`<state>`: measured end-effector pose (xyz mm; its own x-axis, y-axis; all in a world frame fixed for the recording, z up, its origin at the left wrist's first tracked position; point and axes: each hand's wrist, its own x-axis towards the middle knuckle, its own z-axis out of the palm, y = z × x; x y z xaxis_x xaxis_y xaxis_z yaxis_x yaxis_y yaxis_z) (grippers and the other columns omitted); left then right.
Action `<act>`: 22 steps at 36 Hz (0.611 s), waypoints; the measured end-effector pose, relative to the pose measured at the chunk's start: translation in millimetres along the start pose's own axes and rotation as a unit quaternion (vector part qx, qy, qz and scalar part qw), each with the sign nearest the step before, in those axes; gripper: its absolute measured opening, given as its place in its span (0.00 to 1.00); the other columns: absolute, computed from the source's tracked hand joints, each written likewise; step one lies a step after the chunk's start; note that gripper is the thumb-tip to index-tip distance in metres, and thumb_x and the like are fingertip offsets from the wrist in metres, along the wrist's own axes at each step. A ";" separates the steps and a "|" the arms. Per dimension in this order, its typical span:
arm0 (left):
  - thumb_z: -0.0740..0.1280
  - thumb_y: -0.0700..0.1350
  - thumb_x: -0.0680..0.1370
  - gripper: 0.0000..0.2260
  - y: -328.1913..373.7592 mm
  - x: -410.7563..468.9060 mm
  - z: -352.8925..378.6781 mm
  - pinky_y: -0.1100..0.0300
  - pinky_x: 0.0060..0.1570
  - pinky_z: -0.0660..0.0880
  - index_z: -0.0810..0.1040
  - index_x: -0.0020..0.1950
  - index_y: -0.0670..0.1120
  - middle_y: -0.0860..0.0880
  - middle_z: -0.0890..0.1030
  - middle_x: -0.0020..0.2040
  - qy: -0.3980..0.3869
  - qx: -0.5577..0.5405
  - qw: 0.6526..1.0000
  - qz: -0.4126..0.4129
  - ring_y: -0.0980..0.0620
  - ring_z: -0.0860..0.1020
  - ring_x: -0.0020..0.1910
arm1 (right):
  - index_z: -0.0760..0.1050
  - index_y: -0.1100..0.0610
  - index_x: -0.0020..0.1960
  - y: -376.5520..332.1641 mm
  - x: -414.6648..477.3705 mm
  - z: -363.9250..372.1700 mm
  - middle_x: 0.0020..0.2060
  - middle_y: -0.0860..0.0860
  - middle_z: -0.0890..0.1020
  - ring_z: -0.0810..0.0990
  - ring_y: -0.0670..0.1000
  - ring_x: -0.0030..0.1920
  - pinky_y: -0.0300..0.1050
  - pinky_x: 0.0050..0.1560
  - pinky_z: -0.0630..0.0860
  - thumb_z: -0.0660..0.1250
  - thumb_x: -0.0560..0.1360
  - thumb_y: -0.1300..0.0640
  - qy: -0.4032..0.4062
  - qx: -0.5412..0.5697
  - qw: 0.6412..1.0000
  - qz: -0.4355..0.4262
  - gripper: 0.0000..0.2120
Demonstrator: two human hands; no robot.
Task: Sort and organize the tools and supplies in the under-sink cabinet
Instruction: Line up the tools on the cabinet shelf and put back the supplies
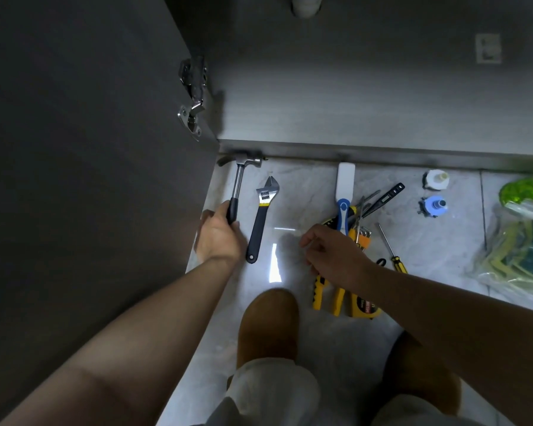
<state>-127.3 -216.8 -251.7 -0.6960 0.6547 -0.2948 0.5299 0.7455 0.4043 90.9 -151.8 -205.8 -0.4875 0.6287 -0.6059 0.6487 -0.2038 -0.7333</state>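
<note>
- Left hand (pixel 219 238): wrapped round the black grip of the steel claw hammer (pixel 239 186); the hammer lies flat on the pale marble-look floor tile (pixel 305 198), its head against the cabinet's base edge, at the far left.
- Black-handled adjustable wrench with a yellow band (pixel 260 222): just beside the hammer and roughly parallel to it, untouched; I judge these two to be the start of a sorted row.
- Right hand (pixel 330 253): hovering over the tool heap, fingers curled; whether it pinches anything I cannot tell.
- Unsorted heap: yellow-handled pliers (pixel 337 299), yellow utility knife (pixel 318 292), yellow tape measure (pixel 363 307), white-and-blue long-handled brush (pixel 345 186), black tester pen (pixel 385 196); they cross and overlap one another; I count this as the bulk of the work left.
- Slim screwdriver with a clear yellow handle (pixel 393 250): lying alone, just right of the heap.
- White plastic fitting (pixel 436 179) and blue plastic fitting (pixel 433 206): one behind the other near the cabinet edge; possibly already grouped.
- Clear plastic bag with green and yellow contents (pixel 517 241): far right; I cannot identify the contents.
- Grey under-sink cabinet (pixel 351 103): door (pixel 90 149) swung open; every tool I see lies outside on the tile; my judgement is that emptying is done, sorting barely begun, and returning everything not yet started.
</note>
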 end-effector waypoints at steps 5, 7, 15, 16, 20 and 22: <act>0.65 0.45 0.79 0.16 2.3 6.9 -1.3 0.56 0.51 0.73 0.75 0.65 0.60 0.50 0.72 0.51 -0.004 -0.001 1.000 0.000 0.46 0.76 0.49 | 0.77 0.55 0.51 2.3 -1.3 -1.5 0.38 0.52 0.82 0.79 0.39 0.30 0.31 0.27 0.71 0.62 0.78 0.66 -0.001 -0.027 1.000 -0.016 0.09; 0.65 0.45 0.79 0.15 1.7 5.0 -1.4 0.55 0.50 0.73 0.75 0.64 0.58 0.49 0.73 0.51 -0.001 0.000 1.000 0.004 0.46 0.76 0.49 | 0.77 0.53 0.50 3.0 -3.2 -4.1 0.38 0.51 0.82 0.81 0.43 0.34 0.37 0.32 0.76 0.63 0.77 0.65 0.007 -0.051 0.998 -0.034 0.09; 0.70 0.57 0.76 0.18 6.9 -20.4 8.9 0.48 0.49 0.77 0.71 0.60 0.49 0.47 0.74 0.56 0.028 0.102 0.978 0.180 0.45 0.75 0.52 | 0.71 0.52 0.52 15.2 -6.9 -26.1 0.40 0.47 0.76 0.76 0.50 0.36 0.48 0.36 0.75 0.62 0.80 0.58 0.135 -0.227 0.955 -0.133 0.02; 0.70 0.57 0.76 0.18 8.7 -24.2 11.0 0.48 0.47 0.77 0.71 0.60 0.49 0.47 0.73 0.56 0.005 0.105 0.977 0.187 0.46 0.75 0.52 | 0.71 0.52 0.51 19.1 -6.8 -30.1 0.41 0.48 0.76 0.76 0.51 0.38 0.48 0.37 0.75 0.61 0.79 0.58 0.153 -0.230 0.953 -0.121 0.02; 0.67 0.47 0.78 0.15 17.4 -31.4 15.1 0.47 0.43 0.78 0.70 0.63 0.47 0.47 0.74 0.58 -0.042 0.094 0.981 0.165 0.45 0.75 0.55 | 0.69 0.51 0.51 34.1 -3.9 -49.2 0.43 0.51 0.78 0.79 0.53 0.41 0.52 0.41 0.79 0.62 0.79 0.57 0.212 -0.175 0.961 0.015 0.03; 0.65 0.43 0.79 0.13 20.2 -28.9 13.6 0.45 0.44 0.78 0.71 0.63 0.46 0.46 0.75 0.57 -0.053 0.085 0.981 0.164 0.43 0.76 0.55 | 0.69 0.53 0.52 41.9 -0.8 -60.2 0.45 0.54 0.79 0.80 0.55 0.43 0.52 0.42 0.79 0.64 0.78 0.57 0.217 -0.166 0.959 0.079 0.05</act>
<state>-89.8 -218.9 -246.9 -0.4255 0.8651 -0.2655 0.7957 0.4974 0.3455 153.7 -115.7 -217.5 -0.1255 0.8773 -0.4633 0.8799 -0.1173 -0.4605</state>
